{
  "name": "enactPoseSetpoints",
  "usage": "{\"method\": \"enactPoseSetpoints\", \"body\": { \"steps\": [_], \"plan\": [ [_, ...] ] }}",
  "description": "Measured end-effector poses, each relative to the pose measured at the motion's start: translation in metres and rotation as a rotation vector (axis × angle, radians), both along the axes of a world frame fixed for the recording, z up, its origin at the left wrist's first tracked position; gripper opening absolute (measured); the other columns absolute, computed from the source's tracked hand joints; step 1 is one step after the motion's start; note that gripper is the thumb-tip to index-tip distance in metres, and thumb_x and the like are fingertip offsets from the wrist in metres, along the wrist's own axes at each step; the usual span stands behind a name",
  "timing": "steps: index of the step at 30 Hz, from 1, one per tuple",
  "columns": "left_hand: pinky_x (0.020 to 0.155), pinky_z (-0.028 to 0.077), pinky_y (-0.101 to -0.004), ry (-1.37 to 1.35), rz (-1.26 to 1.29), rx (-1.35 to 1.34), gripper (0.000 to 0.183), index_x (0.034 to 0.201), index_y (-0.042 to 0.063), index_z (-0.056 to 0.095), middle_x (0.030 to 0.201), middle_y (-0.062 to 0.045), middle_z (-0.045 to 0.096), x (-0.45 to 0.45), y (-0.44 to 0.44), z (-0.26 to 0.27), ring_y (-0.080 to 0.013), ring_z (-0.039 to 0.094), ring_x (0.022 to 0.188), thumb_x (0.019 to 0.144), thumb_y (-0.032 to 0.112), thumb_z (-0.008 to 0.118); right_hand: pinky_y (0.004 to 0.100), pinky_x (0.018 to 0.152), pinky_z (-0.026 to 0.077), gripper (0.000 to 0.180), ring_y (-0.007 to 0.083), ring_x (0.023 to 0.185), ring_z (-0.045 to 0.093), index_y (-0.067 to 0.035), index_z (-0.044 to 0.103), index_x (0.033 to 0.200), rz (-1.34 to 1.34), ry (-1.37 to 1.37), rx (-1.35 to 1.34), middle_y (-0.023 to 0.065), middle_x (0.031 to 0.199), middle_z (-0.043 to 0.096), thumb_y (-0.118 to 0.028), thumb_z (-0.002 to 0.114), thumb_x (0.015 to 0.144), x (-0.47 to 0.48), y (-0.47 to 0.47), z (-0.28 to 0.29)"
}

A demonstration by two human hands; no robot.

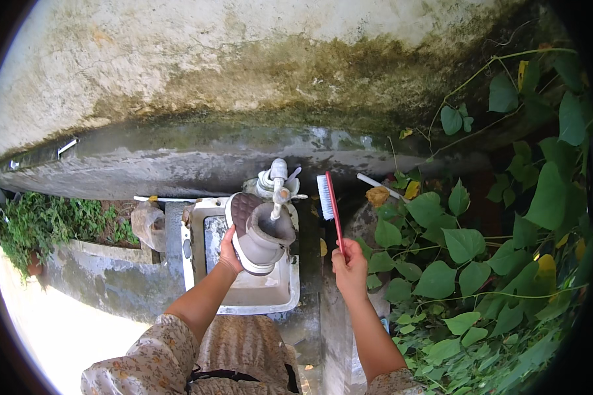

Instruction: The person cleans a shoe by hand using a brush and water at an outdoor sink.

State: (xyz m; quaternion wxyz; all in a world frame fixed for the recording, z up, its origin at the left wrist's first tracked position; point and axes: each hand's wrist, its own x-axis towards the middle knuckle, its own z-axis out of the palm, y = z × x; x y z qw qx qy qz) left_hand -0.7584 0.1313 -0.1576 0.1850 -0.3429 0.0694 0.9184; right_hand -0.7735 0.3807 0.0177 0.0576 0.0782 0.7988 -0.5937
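Note:
My left hand [231,251] grips a grey padded shoe [267,247] by its white-edged sole, above a worn white sink [292,296]. The shoe's opening is right under the spout of a tap [279,190]; whether water runs is hard to tell. To the right of the sink, my right hand [349,264] holds a scrubbing brush [331,205] by its red handle, with its pale bristles facing left toward the tap. Brush and shoe are apart.
A stained concrete wall [276,84] rises behind the tap. Leafy vines [437,279] crowd the right side, near a white pipe [380,186]. Left of the sink are a plastic bag [148,224] and a planted bed [64,222] with a low concrete edge.

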Motion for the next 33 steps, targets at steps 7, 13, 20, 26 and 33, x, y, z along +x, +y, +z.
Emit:
{"method": "enactPoseSetpoints", "body": {
  "steps": [7, 13, 20, 26, 33],
  "plan": [
    [0.100, 0.033, -0.0509, 0.023, 0.005, -0.069, 0.061, 0.127, 0.011, 0.049, 0.125, -0.014, 0.053, 0.003, 0.001, -0.006, -0.0361, 0.047, 0.115, 0.082, 0.053, 0.049, 0.0414, 0.081, 0.044, 0.020, 0.0342, 0.092, 0.058, 0.000, 0.049, 0.107, 0.128, 0.314, 0.481, 0.0134, 0.106, 0.062, -0.008, 0.044, 0.089, -0.067, -0.079, 0.002],
    [0.098, 0.038, -0.0465, 0.033, 0.017, -0.104, 0.054, 0.123, 0.010, 0.051, 0.120, -0.012, 0.057, 0.010, -0.013, -0.006, -0.0326, 0.052, 0.110, 0.084, 0.048, 0.051, 0.0243, 0.056, 0.049, 0.017, 0.0146, 0.080, 0.063, 0.000, 0.047, 0.100, 0.075, -0.055, -0.031, 0.0138, 0.108, 0.062, -0.015, 0.041, 0.093, -0.028, -0.107, 0.021],
    [0.097, 0.039, -0.0464, 0.037, -0.046, -0.116, 0.058, 0.124, 0.008, 0.049, 0.120, -0.014, 0.056, 0.036, -0.066, 0.021, -0.0333, 0.053, 0.108, 0.082, 0.048, 0.053, 0.0229, 0.045, 0.044, 0.031, 0.0108, 0.051, 0.057, -0.005, 0.047, 0.121, 0.100, -0.216, -0.041, 0.0066, 0.075, 0.064, -0.021, 0.041, 0.095, 0.005, -0.062, 0.026],
    [0.098, 0.038, -0.0463, 0.055, -0.029, -0.067, 0.062, 0.126, 0.008, 0.048, 0.122, -0.015, 0.055, 0.053, -0.101, 0.047, -0.0334, 0.052, 0.110, 0.081, 0.051, 0.054, 0.0433, 0.061, 0.049, 0.029, 0.0313, 0.068, 0.063, -0.008, 0.058, 0.109, 0.687, 0.053, 0.787, 0.0125, 0.077, 0.062, -0.020, 0.056, 0.083, 0.047, -0.076, 0.078],
    [0.098, 0.039, -0.0463, 0.106, 0.074, -0.090, 0.061, 0.126, 0.009, 0.048, 0.120, -0.015, 0.056, 0.064, -0.115, 0.050, -0.0327, 0.053, 0.109, 0.080, 0.048, 0.059, 0.0442, 0.063, 0.048, 0.033, 0.0324, 0.071, 0.061, -0.019, 0.058, 0.113, 0.783, 0.173, 0.856, 0.0117, 0.082, 0.057, -0.017, 0.056, 0.081, 0.020, -0.152, 0.093]
  ]
}}
